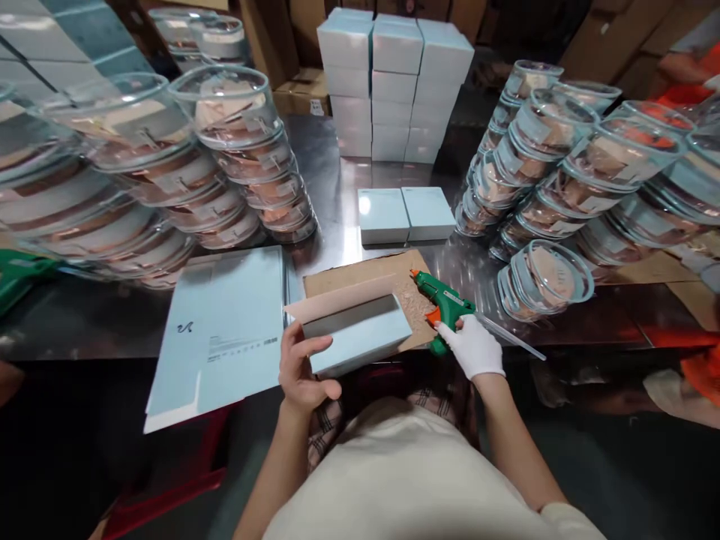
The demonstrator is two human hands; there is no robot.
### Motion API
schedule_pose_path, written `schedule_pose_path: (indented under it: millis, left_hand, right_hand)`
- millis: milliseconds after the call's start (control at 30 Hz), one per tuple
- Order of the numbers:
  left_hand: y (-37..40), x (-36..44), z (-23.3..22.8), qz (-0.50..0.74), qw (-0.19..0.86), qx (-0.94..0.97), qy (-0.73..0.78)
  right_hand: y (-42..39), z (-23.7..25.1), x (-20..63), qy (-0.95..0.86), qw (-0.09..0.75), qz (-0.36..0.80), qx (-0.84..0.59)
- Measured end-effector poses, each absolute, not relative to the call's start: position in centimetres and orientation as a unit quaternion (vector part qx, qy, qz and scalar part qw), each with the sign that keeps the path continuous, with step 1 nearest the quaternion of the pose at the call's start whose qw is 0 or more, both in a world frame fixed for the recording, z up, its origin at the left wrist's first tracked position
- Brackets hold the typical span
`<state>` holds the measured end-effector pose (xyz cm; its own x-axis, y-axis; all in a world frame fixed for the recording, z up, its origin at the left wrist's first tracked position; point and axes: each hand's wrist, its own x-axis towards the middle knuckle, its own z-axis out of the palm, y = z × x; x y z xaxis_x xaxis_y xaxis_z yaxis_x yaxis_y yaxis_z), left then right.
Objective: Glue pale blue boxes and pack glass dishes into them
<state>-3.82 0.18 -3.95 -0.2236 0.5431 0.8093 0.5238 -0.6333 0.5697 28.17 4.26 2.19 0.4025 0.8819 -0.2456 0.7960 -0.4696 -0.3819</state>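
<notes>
My left hand is bare and grips the near left end of a pale blue carton that is partly folded, with one flap standing up. My right hand, in a white glove, holds a green glue gun by its handle, with the orange tip pointing up and left over a brown cardboard sheet. A clear glue stick juts from the back of the gun toward the right. The carton lies on that cardboard sheet, just left of the gun.
A stack of flat blue carton blanks lies at left. Two closed blue boxes sit behind the cardboard, a tall pile of boxes farther back. Stacks of clear lidded bowls stand left and right. Another person's orange sleeve is at right.
</notes>
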Motion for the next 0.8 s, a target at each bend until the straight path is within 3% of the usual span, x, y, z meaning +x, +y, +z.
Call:
schedule_pose_path:
  millis: [67,200,300,367,500,567,633,800]
  left_hand:
    - [0.6,-3.7,-4.3,0.650,0.005,0.636,0.415]
    - [0.9,-2.9,-3.5,0.676,-0.006,0.604,0.423]
    - [-0.5,-1.8,-1.7,0.691,-0.023,0.555,0.463]
    - [-1.6,-0.7,-0.6,0.679,0.020,0.535,0.502]
    - [-2.3,2.2,0.1,0.643,0.200,0.489,0.554]
    - [-1.9,3.5,0.0,0.641,0.235,0.470,0.559]
    - [-1.5,4.3,-0.1,0.642,0.229,0.469,0.561]
    - [-1.3,4.9,0.0,0.623,0.193,0.521,0.550]
  right_hand:
    - [4.8,1.2,28.7,-0.463,0.149,0.242,-0.839]
    - [5.3,-0.5,29.1,-0.338,0.377,0.366,-0.781]
    - [4.5,-0.3,29.0,-0.312,0.426,0.433,-0.731]
    - [3.6,0.6,28.5,-0.307,0.459,0.437,-0.710]
    - [1.4,3.6,27.3,-0.359,0.587,0.422,-0.591]
    - [0.3,5.1,26.8,-0.421,0.582,0.473,-0.510]
    - [-0.7,6.1,26.5,-0.490,0.516,0.508,-0.485]
    - [-1.5,5.7,25.4,-0.637,0.426,0.408,-0.496]
